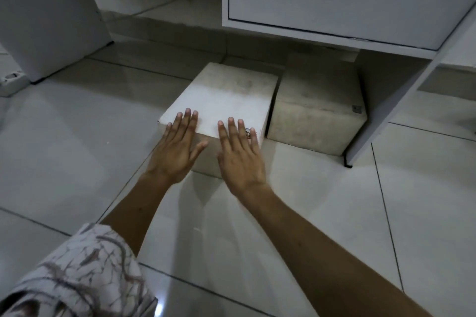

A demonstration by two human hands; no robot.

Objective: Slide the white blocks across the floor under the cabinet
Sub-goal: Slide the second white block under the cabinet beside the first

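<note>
Patterned sleeve at near left, left hand and right hand laid flat with fingers spread on near edge of white block, second block just beside it, tucked under cabinet, tiled floor beneath.

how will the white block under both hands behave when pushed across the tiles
The white block looks rigid and broad-based, so it should slide, not tip. The glossy floor probably offers little grip. Both the left hand and right hand press it, hinting at weight.
</note>
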